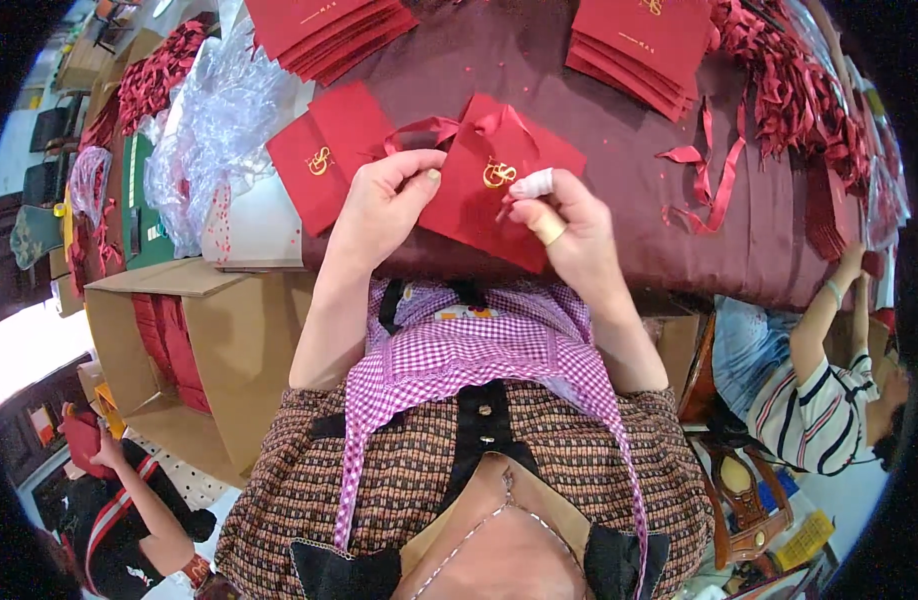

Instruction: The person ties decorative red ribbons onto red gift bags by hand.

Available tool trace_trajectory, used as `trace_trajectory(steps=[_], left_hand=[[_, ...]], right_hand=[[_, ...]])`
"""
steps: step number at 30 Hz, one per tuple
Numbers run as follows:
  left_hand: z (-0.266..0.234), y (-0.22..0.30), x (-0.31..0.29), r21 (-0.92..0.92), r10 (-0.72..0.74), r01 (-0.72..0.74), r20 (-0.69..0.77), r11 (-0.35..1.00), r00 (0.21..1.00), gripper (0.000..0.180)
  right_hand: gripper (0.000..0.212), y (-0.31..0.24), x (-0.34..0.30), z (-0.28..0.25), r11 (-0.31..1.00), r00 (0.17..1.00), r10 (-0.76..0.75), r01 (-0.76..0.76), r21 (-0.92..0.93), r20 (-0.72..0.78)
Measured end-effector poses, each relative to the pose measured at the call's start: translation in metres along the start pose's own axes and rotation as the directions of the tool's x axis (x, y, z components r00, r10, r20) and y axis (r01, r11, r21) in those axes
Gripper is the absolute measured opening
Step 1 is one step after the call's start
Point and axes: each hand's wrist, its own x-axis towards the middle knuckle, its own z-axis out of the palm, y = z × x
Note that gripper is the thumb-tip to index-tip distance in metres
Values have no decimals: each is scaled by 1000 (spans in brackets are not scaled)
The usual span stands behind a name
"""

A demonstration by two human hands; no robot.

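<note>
A flat red paper bag with a gold emblem lies tilted on the table before me, a red ribbon at its top edge. My left hand is at the bag's left edge, thumb and forefinger pinched together; what lies between them is hidden. Over the bag's right half, my right hand pinches a short red ribbon end between thumb and forefinger. White tape wraps its forefinger and a yellowish band its thumb. Another red bag with a gold emblem lies left of my left hand.
Stacks of red bags lie at the far left and far right of the dark red tablecloth. Loose ribbons and a ribbon heap are on the right, clear plastic wrap left. A cardboard box stands below; people are at both sides.
</note>
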Motion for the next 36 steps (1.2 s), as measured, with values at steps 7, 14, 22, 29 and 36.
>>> trace_trajectory(steps=[7, 14, 22, 29, 36], left_hand=[[-4, -1, -6, -39, 114, -108, 173, 993, 978, 36], [1, -5, -6, -67, 46, -39, 101, 997, 994, 30], [2, 3, -7, 68, 66, -69, 47, 995, 997, 25], [9, 3, -6, 130, 117, -117, 8, 985, 993, 24], [7, 2, -7, 93, 127, -126, 0, 988, 992, 25]], right_hand=[[13, 8, 3, 15, 931, 981, -193, 177, -320, -20], [16, 10, 2, 15, 798, 939, -340, 315, -514, 48], [18, 3, 0, 12, 818, 941, -338, 304, -489, 19], [24, -7, -3, 2, 771, 905, -424, 372, -516, 20], [22, -10, -6, 2, 952, 976, -215, 202, 231, 31]])
